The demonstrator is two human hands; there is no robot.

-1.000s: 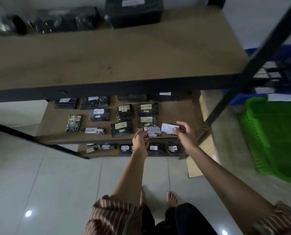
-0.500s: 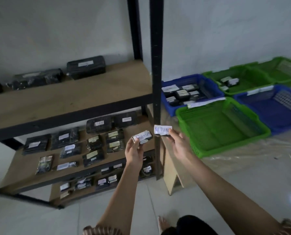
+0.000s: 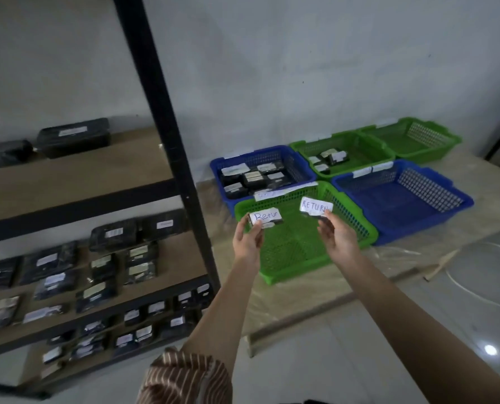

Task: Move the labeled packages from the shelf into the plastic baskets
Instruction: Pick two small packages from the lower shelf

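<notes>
Head view:
Left hand [image 3: 247, 242]: raised, fingers pinched on a small dark package [image 3: 265, 220] that sticks out above the fingertips; its white label reads "Retur".
Right hand [image 3: 340, 239]: raised, fingers closed on a second package [image 3: 315, 207], held at its lower right corner; label reads "RETURN".
Packages vs basket: both sit over the near green basket [image 3: 275, 277], left one by its left rim, right one over the far middle; neither touches it.
Near green basket: nothing inside; paper tag on its far rim.
Blue basket [image 3: 218, 167], behind it: several labelled packages inside.
Far green basket [image 3: 387, 154]: a few packages near its left side.
Right blue basket [image 3: 464, 201]: no packages seen.
Corner green basket [image 3: 452, 139]: no packages seen.
Shelf [image 3: 76, 170]: to the left; labelled dark packages on upper, middle and lower boards.
Sleeve [image 3: 184, 377]: striped, on the left arm.
</notes>
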